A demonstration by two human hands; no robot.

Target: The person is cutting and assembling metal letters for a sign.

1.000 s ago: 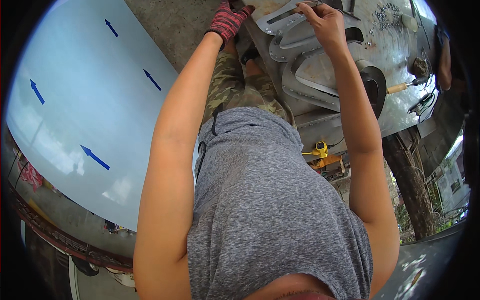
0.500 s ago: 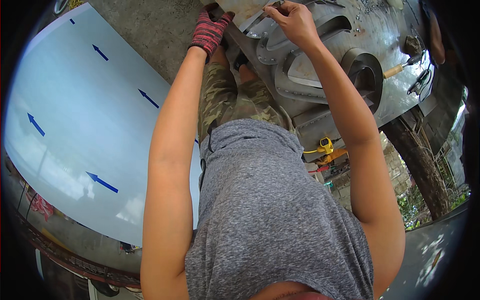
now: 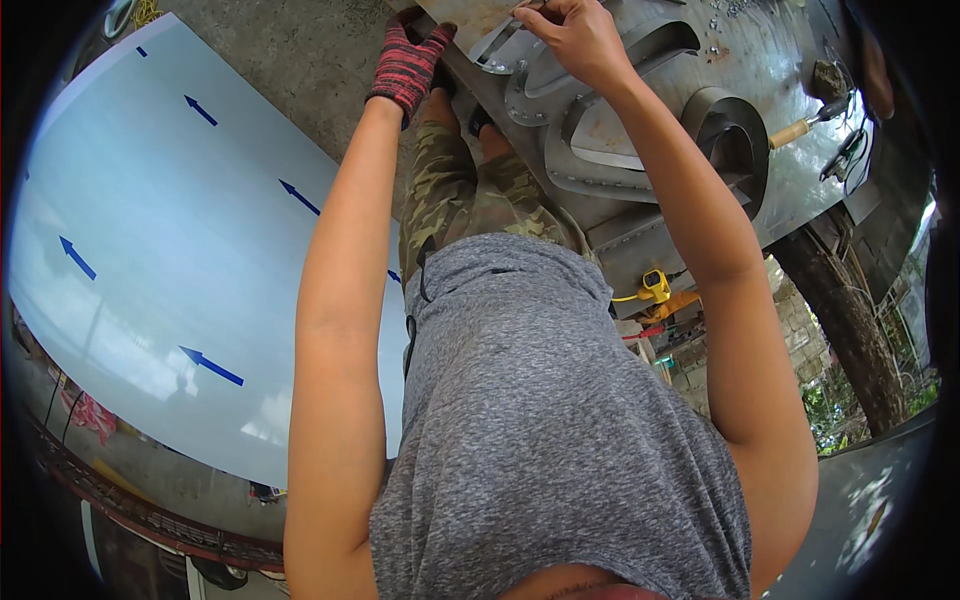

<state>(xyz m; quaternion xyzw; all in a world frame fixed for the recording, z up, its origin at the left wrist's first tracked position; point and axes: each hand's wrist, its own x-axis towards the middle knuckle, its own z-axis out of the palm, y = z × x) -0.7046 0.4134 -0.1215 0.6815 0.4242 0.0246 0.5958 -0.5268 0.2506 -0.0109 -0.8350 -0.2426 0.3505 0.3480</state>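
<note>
My left hand [image 3: 410,68], in a red and black knit glove with dark fingertips, is by the edge of the metal work table [image 3: 745,70]. Its thumb stands apart from the fingers, and nothing shows between them. My bare right hand [image 3: 580,40] is closed in a pinch at the top of the view, over a flat curved sheet-metal piece [image 3: 497,48]. Whatever is between its fingertips is small and dark, too little seen to name. Beneath the right wrist and forearm lie curved metal shapes [image 3: 600,135] with raised strip walls and rows of small tabs.
A bent metal strip [image 3: 715,105] stands beside a wooden-handled tool [image 3: 790,134] on the right. Small metal bits [image 3: 715,48] lie scattered on the table. A large pale sheet with blue arrows [image 3: 150,250] fills the left. Below the table is a yellow tool [image 3: 655,287].
Both hands have shifted slightly up and to the left in the picture. The right hand stays pinched; the metal shapes lie much as before.
</note>
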